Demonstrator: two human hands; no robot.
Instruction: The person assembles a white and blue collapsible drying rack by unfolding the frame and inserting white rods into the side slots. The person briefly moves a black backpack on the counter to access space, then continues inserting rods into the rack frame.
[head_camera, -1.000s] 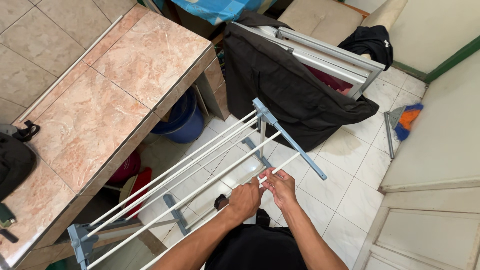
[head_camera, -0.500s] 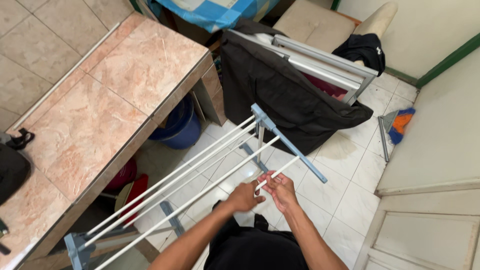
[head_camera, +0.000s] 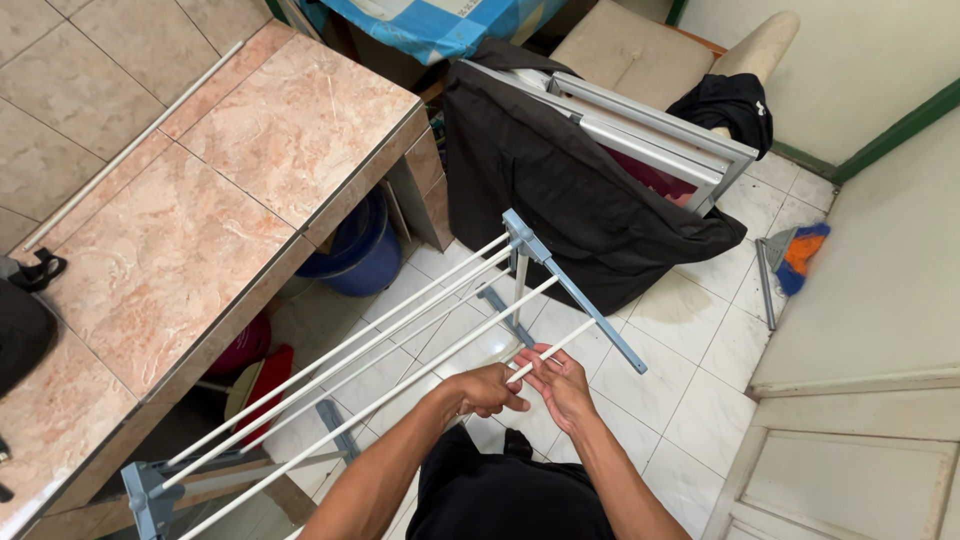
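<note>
Head view: two hands (head_camera: 530, 385) on one white rod (head_camera: 553, 349).

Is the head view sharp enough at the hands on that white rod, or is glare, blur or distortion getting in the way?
Head view: both hands, left and right, and the white rod are sharp, no motion blur; soft even daylight, faint shadows; mild sheen on the marble counter and floor tiles, no washout; wide-angle lens bends edges.
</note>
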